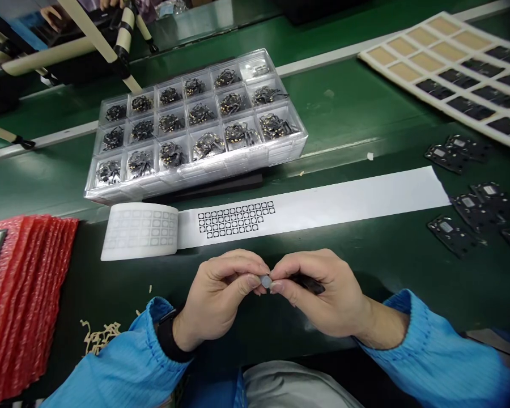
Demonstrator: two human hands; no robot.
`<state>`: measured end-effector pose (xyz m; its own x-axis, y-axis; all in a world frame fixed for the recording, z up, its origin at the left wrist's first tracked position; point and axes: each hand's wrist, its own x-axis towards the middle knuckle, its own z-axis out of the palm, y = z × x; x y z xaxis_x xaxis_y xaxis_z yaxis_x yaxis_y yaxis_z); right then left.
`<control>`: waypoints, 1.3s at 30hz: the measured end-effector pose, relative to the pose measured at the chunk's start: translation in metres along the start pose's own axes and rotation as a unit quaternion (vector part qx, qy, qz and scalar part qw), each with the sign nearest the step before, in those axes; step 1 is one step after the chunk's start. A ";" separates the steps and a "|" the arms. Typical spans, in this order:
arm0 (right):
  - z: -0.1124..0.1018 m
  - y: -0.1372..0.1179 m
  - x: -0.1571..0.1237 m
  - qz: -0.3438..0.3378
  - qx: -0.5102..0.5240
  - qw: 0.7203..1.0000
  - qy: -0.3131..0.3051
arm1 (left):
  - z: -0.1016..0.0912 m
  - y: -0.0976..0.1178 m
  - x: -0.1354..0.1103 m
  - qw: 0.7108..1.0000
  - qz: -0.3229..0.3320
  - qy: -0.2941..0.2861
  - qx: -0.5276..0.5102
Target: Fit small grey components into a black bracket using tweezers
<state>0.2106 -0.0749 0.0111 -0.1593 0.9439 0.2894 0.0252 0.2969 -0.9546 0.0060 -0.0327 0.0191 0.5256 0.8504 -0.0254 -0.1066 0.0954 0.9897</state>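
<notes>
My left hand (219, 294) and my right hand (323, 292) meet low over the green table (344, 107), fingertips pinched together. A tiny grey square piece (266, 281) sits between the fingertips of both hands. My right hand also grips a small black part (308, 283) that pokes out under its fingers. Just beyond the hands lies a white strip of backing paper (323, 205) with rows of small black square stickers (234, 218), rolled up at its left end (140, 229).
A clear compartment tray (195, 122) of small black-and-gold parts stands behind the strip. Red bubble-wrap sheets (23, 294) lie at the left. Black flat parts (471, 204) are scattered at the right, below a white sheet of pads (454, 68). Paper scraps (100, 334) sit by my left sleeve.
</notes>
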 end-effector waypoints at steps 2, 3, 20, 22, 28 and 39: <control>0.000 0.000 0.000 0.001 -0.003 1.000 0.000 | -0.001 0.000 0.000 1.000 0.015 -0.002 0.017; 0.000 0.001 0.000 0.003 -0.003 1.000 0.001 | -0.001 0.000 0.000 0.999 0.019 -0.003 0.026; -0.001 0.001 -0.003 0.017 -0.004 1.000 -0.001 | -0.002 -0.002 -0.002 1.000 0.023 -0.001 0.007; -0.001 0.001 -0.002 0.015 -0.003 1.000 -0.002 | -0.003 -0.003 -0.003 1.000 0.026 -0.001 0.005; -0.002 0.001 -0.002 0.012 -0.001 1.000 -0.004 | -0.001 -0.003 -0.005 1.000 0.025 -0.005 -0.007; 0.000 0.000 -0.001 0.012 0.019 1.000 -0.018 | -0.001 -0.005 -0.006 0.999 0.033 0.009 -0.001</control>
<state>0.2109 -0.0759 0.0109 -0.1940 0.9449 0.2637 -0.0079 0.2673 -0.9636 0.0026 -0.0373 0.0137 0.5030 0.8635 0.0366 -0.1421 0.0408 0.9890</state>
